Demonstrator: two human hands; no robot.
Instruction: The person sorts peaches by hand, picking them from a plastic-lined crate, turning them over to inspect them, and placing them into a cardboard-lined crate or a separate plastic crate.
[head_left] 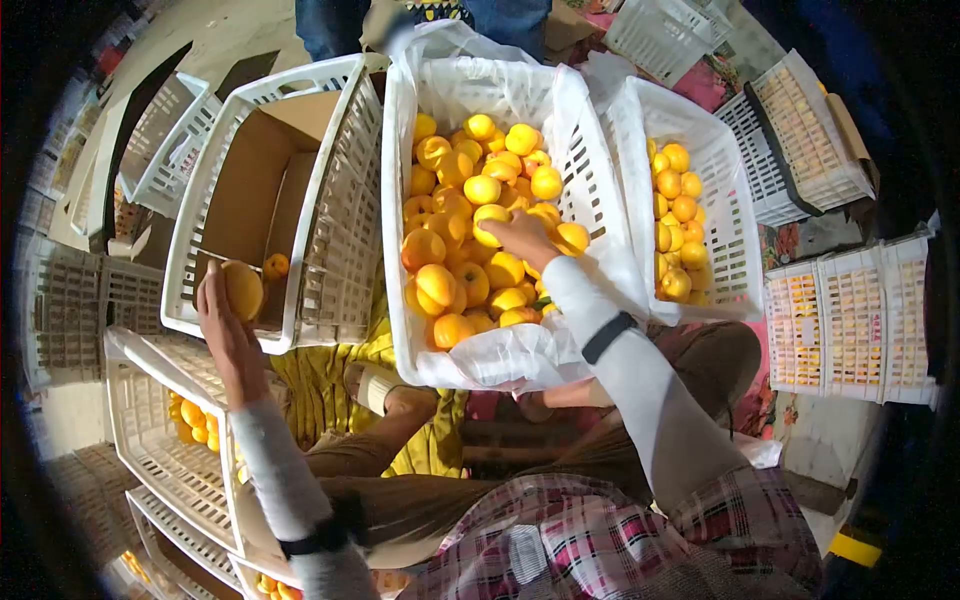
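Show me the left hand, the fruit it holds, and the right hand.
left hand (224, 335): head view, back of the hand.
fruit (243, 290): head view, middle of its skin.
right hand (520, 239): head view, back of the hand.

Hard daylight floods the scene, bleaching the white plastic liner (520, 355) almost to glare. The yellow fruit (470, 230) shows vivid and sharp at the centre. Deep shadow fills the bottom of the cardboard-lined crate (262, 170). Fisheye distortion bows the straight edges outward, and a black vignette rings the frame, where detail turns dim and soft.
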